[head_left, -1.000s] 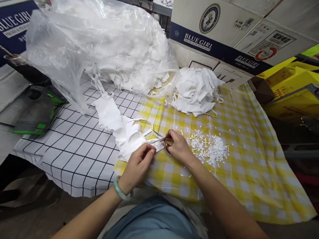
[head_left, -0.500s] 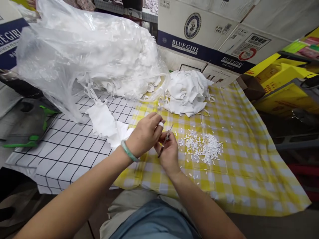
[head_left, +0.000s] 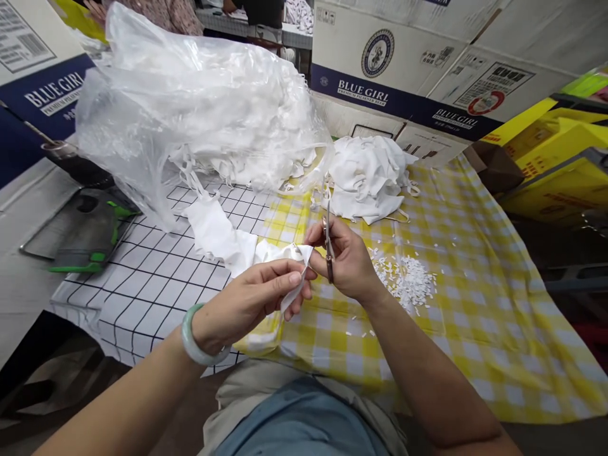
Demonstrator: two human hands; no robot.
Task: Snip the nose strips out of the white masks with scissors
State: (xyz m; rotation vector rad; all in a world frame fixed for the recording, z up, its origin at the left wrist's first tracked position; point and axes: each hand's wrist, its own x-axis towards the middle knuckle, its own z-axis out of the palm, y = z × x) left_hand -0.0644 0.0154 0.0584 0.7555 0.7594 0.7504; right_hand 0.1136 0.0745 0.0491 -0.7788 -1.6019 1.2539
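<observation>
My left hand [head_left: 259,288], with a pale green bangle at the wrist, pinches the edge of a white cloth piece [head_left: 293,296]. This piece appears joined to a string of white cloth pieces [head_left: 216,231] trailing back toward a big clear bag [head_left: 128,120]. Small metal scissors [head_left: 328,237] rest in my right hand [head_left: 351,256], their blades pointing away from me. The right fingertips meet the cloth's edge beside the left fingers. Small white clippings [head_left: 408,282] lie right of my right hand. Behind it sits a heap of white cloth pieces with thin loops [head_left: 370,174].
White and blue cartons [head_left: 370,95] stand behind the heap. A grey and green tool [head_left: 80,234] lies at the left. Yellow boxes [head_left: 560,145] are off the table's right side. Yellow checked cloth [head_left: 479,316] and black-lined white cloth [head_left: 142,297] cover the table.
My left hand has moved down and left from above the right hand, and a white cloth edge now shows in its fingers. My right hand has shifted slightly right and up. The view has swung left.
</observation>
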